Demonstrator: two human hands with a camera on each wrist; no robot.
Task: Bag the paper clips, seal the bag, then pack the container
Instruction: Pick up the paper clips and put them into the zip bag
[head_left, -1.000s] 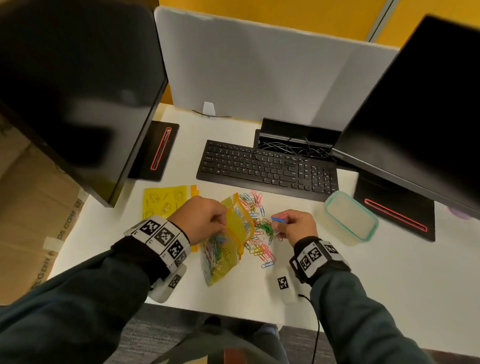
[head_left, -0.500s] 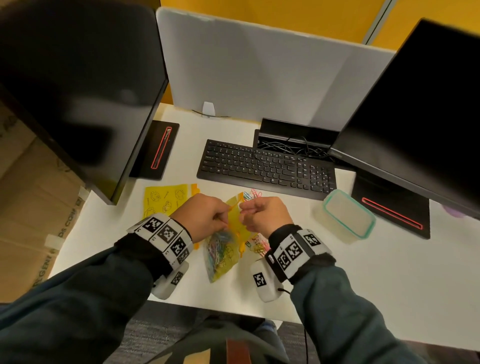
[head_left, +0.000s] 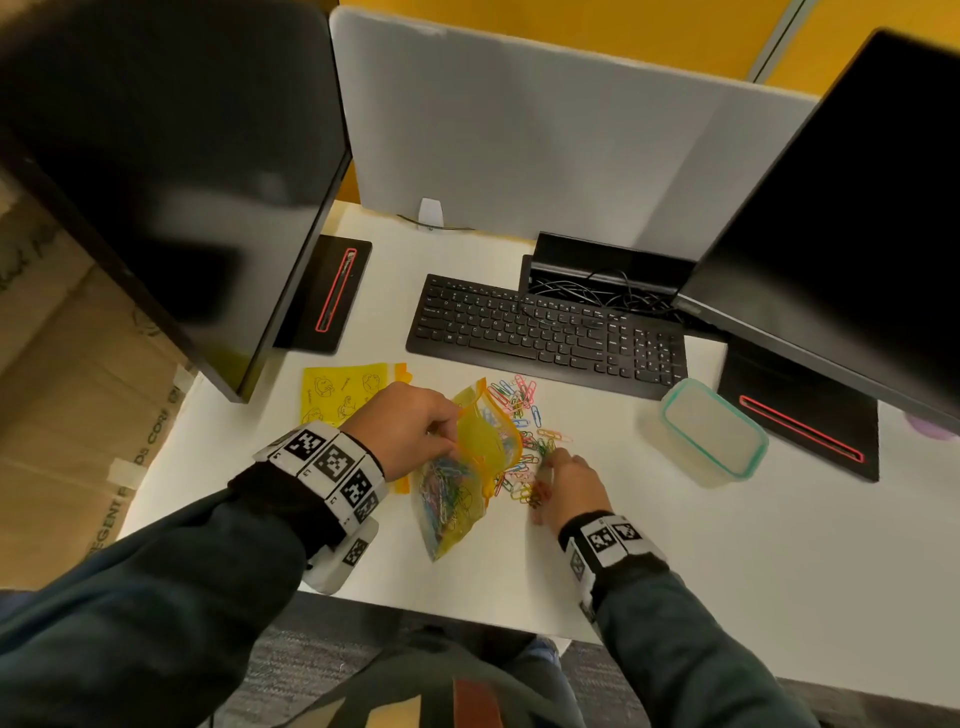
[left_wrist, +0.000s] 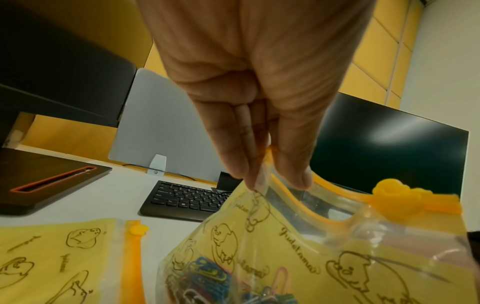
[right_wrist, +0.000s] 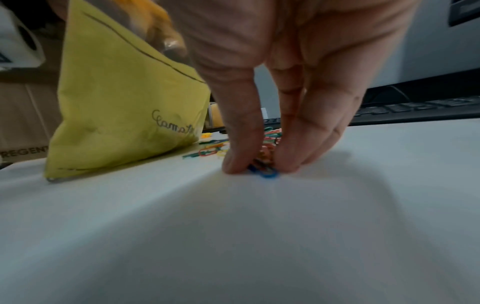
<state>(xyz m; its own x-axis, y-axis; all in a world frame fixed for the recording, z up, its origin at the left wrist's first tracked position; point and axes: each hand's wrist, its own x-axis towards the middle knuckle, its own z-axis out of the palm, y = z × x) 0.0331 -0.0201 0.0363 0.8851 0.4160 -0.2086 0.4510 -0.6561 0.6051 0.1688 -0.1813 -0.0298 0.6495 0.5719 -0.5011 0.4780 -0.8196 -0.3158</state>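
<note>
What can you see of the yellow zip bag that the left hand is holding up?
The yellow zip bag is translucent plastic printed with line-drawn cartoon figures and script, with an orange zip track and an orange slider at one end. Its mouth gapes open. The left hand pinches its top edge, holding it upright with the bottom resting on the desk. Coloured paper clips fill its lower part.

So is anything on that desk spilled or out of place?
Yes: a loose heap of coloured paper clips lies scattered on the white desk before the black keyboard. It looks like unfinished work: the left hand pinches open the yellow zip bag, and the right hand pinches more clips.
</note>
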